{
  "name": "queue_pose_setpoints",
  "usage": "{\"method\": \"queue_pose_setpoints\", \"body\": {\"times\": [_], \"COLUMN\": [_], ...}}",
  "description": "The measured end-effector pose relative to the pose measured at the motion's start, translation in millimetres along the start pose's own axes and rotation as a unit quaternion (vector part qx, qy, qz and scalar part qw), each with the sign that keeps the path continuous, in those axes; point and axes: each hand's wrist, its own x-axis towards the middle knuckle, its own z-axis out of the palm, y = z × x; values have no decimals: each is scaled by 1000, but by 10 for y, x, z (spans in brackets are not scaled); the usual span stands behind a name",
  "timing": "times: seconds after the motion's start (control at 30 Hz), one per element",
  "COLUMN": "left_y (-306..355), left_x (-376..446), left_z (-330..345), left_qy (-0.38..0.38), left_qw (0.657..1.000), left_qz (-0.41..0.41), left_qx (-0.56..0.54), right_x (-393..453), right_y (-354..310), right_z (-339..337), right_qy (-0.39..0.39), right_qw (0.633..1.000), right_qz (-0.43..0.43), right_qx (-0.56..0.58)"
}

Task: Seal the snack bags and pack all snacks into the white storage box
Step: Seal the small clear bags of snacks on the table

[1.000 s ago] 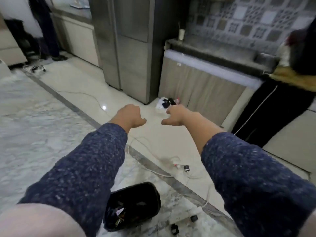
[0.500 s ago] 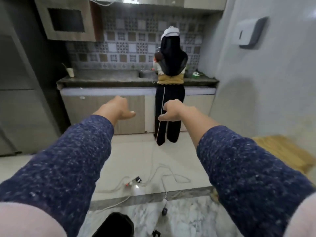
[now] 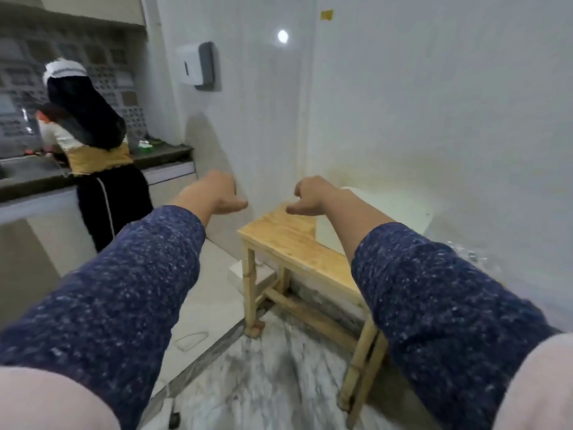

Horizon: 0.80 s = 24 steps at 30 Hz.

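Both hands — left hand point(image 3: 217, 193), right hand point(image 3: 310, 197) — hang loosely curled and hold nothing above the bench point(image 3: 288, 240); first close in on the white box point(image 3: 387, 209) at its far end — no snack bags visible.

Wooden table point(image 3: 288, 240): light plywood top, pale wood legs with cross rails, set against the white wall. White box point(image 3: 372, 212) on the top at the wall side, partly hidden by an arm. Crinkled clear plastic point(image 3: 471, 254) beside it, blurred. Near part of the top bare.
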Motion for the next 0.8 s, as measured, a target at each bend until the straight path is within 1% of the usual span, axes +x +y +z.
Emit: {"method": "queue_pose_setpoints", "body": {"times": [0.2,0.3,0.4,0.57,0.67,0.8], "left_y": [1707,2552,3292,4213,4607,5018], "left_x": [524,722,857,1100,1301,1667], "left_z": [218,395,602,1009,1287,1705], "left_qy": [-21,-37,-53,-104,-127,-162], "left_qw": [993,984,974,957,946,936], "left_qz": [109,169,209,262,289,302], "left_qx": [-39,-45,-69,-67,-70,-75], "right_x": [-468,-712,-924,-1127,-1136,-1009], "right_y": [1661,2456,3144,3894,4222,4655], "right_z": [-62,-3,97,388,629,946], "right_qy": [-8,-17,-36,-64,-78,-92], "right_qw": [992,983,973,958,947,931], "right_qz": [122,181,226,280,308,342], "right_qx": [15,18,8,13,37,91]}}
